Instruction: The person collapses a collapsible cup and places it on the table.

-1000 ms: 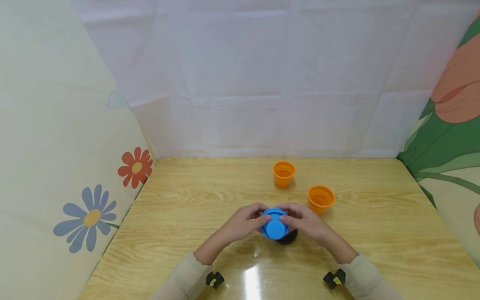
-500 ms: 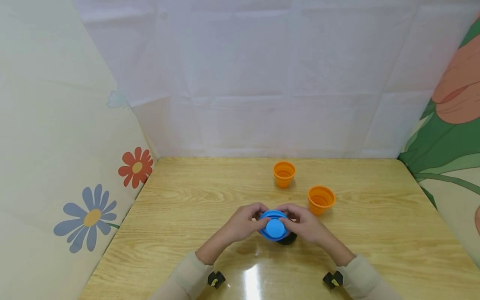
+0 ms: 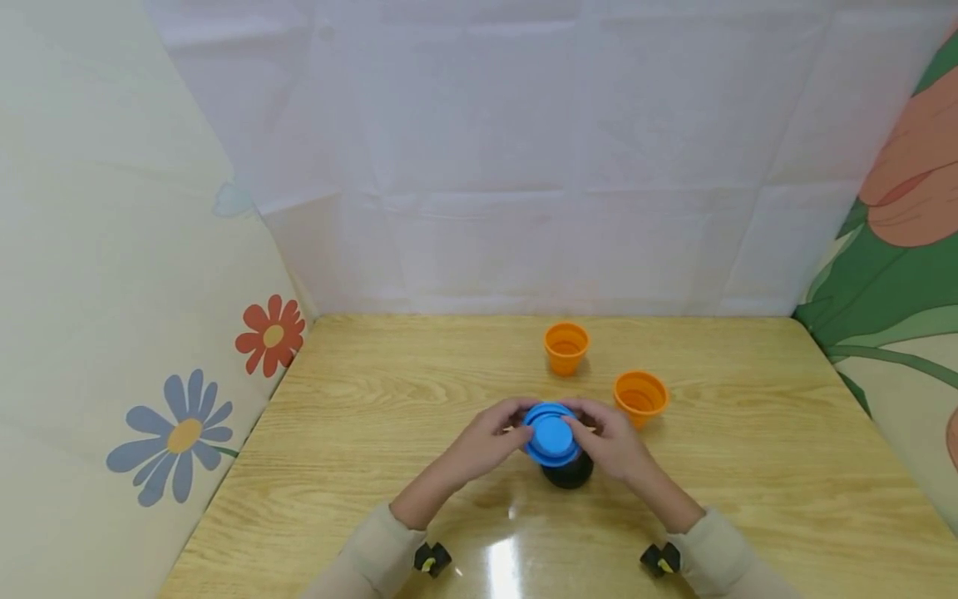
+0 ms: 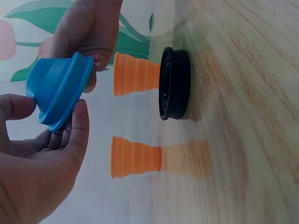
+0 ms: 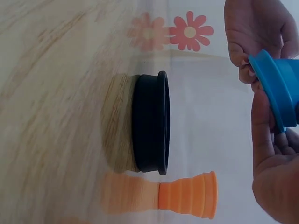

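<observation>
A glossy, wood-grained worktop (image 3: 404, 366) stretched back to a creased white sheet (image 3: 479, 166) that hung across the rear, its folds showing as faint lines. On the left rose a cream wall (image 3: 75, 274) painted with a red flower (image 3: 273, 335) and a larger blue-grey flower (image 3: 183, 437), both yellow-centred, while the right wall carried broad green leaves (image 3: 891, 279) and a big coral bloom (image 3: 916, 179). A bright white reflection (image 3: 504, 566) gleamed on the near part of the worktop.

Head view bright, white glare on the table (image 3: 374, 399); wrist views dimmer, perhaps slightly soft
</observation>
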The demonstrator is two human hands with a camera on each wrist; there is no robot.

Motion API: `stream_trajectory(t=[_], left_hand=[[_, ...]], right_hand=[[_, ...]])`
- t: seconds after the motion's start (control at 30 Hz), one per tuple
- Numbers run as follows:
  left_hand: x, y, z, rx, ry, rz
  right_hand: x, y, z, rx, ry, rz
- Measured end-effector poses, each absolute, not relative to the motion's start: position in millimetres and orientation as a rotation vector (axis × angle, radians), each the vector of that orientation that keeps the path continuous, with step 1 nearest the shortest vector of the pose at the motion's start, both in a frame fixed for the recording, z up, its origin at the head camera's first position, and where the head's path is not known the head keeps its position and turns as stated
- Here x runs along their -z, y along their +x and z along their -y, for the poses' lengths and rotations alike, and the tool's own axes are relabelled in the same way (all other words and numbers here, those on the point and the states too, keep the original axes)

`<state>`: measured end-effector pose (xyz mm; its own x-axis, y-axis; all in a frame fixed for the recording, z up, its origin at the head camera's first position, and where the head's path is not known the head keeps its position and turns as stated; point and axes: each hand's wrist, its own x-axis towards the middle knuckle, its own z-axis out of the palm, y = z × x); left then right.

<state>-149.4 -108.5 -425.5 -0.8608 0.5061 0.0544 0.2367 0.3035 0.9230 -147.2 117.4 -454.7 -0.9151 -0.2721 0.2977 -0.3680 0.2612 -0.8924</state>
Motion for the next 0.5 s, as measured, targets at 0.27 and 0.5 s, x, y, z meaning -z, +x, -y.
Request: stream_trajectory(t=[0.27, 0.5], left_hand=[[425, -151, 110, -1.636, 0.669, -2.295], [425, -153, 109, -1.688, 0.626, -2.369]], right_hand=[[446, -144, -118, -1.992, 0.482, 2.483], [446, -147, -126, -2.391, 0.688, 2.366]])
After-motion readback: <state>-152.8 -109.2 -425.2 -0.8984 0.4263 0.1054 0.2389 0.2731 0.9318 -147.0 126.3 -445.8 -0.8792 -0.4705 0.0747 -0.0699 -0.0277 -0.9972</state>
